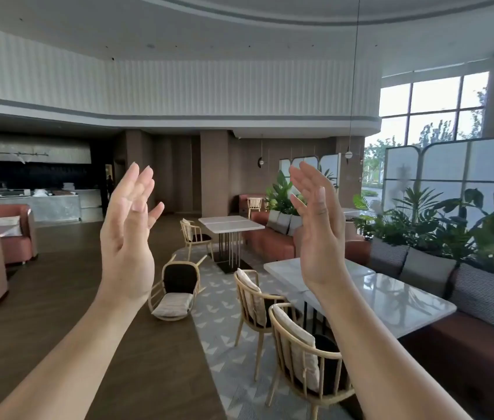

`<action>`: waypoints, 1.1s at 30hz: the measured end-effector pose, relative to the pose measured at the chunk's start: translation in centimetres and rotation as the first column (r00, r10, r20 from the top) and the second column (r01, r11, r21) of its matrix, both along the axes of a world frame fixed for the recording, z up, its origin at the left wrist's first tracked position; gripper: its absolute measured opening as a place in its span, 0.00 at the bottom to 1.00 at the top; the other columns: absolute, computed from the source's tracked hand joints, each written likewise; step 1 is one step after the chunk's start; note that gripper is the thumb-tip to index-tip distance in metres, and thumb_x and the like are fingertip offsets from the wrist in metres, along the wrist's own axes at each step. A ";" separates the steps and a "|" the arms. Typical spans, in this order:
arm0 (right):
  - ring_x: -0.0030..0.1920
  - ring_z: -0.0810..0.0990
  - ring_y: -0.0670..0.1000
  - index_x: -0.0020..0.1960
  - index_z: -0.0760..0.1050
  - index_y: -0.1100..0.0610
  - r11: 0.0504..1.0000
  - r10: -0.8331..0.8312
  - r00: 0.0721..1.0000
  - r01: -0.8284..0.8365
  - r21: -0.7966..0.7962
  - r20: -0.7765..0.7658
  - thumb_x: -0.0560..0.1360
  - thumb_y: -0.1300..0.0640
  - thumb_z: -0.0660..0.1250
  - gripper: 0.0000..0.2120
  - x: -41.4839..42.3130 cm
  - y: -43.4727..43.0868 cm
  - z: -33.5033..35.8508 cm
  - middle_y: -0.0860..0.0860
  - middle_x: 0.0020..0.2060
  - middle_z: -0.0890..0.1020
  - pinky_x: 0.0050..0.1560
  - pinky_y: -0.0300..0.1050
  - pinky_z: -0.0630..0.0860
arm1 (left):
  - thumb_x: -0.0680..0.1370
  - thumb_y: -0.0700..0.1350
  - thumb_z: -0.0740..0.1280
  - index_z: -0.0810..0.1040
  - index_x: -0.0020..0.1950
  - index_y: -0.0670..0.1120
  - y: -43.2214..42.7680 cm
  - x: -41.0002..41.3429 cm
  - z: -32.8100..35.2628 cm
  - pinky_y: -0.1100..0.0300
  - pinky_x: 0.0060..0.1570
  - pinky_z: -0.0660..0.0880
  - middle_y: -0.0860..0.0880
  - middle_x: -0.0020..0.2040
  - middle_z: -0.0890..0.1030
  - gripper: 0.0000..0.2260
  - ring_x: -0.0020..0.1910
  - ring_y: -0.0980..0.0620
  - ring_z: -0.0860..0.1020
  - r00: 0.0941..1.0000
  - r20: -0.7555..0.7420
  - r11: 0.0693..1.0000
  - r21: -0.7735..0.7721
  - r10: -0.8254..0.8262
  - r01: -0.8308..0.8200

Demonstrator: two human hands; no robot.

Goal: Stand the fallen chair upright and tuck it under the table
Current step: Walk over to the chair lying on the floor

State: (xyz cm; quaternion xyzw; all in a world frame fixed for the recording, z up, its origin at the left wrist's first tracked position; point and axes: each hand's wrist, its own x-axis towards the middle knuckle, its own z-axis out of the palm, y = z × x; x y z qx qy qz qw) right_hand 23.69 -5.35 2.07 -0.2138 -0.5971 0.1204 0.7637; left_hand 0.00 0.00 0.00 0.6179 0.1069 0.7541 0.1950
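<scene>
A light wooden chair [176, 291] with a dark seat and a beige cushion lies tipped on its back at the edge of the grey patterned rug, legs pointing away from me. Behind it stands a white-topped table [231, 224] with one upright chair [193, 236] at its left side. My left hand [129, 234] and my right hand [320, 225] are raised in front of me, palms facing each other, fingers apart, holding nothing. Both hands are well above and nearer to me than the fallen chair.
A nearer white table [388, 295] has two upright wooden chairs [303, 356] at its left side and a red sofa with cushions [479, 301] behind it. Planters with green plants [458, 225] line the right. Pink seating [3, 234] stands at the left on dark wooden floor.
</scene>
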 end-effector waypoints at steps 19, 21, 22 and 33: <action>0.74 0.76 0.46 0.70 0.72 0.47 0.999 0.021 0.999 -0.020 -0.037 0.042 0.74 0.24 0.61 0.35 -7.3 24.6 -2.9 0.44 0.69 0.80 0.78 0.62 0.68 | 0.85 0.56 0.57 0.68 0.78 0.59 22.8 -5.6 -3.1 0.52 0.74 0.74 0.54 0.79 0.75 0.20 0.82 0.52 0.70 0.998 -0.058 0.999 -0.033 0.024 -0.026; 0.74 0.75 0.47 0.71 0.72 0.48 0.999 0.005 0.999 -0.004 -0.039 0.043 0.75 0.24 0.61 0.36 -8.8 28.7 -3.1 0.47 0.70 0.79 0.78 0.63 0.69 | 0.85 0.56 0.57 0.68 0.78 0.59 26.7 -6.9 -3.5 0.53 0.74 0.74 0.54 0.78 0.75 0.20 0.82 0.52 0.70 0.998 -0.062 0.999 -0.050 0.015 -0.018; 0.75 0.75 0.47 0.71 0.71 0.48 0.999 0.000 0.999 0.001 -0.036 0.044 0.75 0.24 0.61 0.36 -9.6 31.0 -3.3 0.47 0.71 0.79 0.78 0.63 0.69 | 0.85 0.56 0.57 0.68 0.78 0.59 28.9 -7.7 -3.7 0.53 0.74 0.74 0.54 0.78 0.75 0.20 0.81 0.52 0.70 0.998 -0.063 0.998 -0.052 0.017 -0.020; 0.75 0.75 0.54 0.75 0.69 0.56 0.996 0.006 0.999 -0.002 -0.089 0.046 0.78 0.29 0.61 0.37 -14.7 52.1 -6.6 0.55 0.72 0.78 0.77 0.65 0.68 | 0.82 0.68 0.62 0.71 0.76 0.66 49.3 -13.2 -7.2 0.50 0.75 0.74 0.58 0.78 0.76 0.23 0.81 0.52 0.71 0.997 -0.071 0.987 -0.150 0.042 -0.052</action>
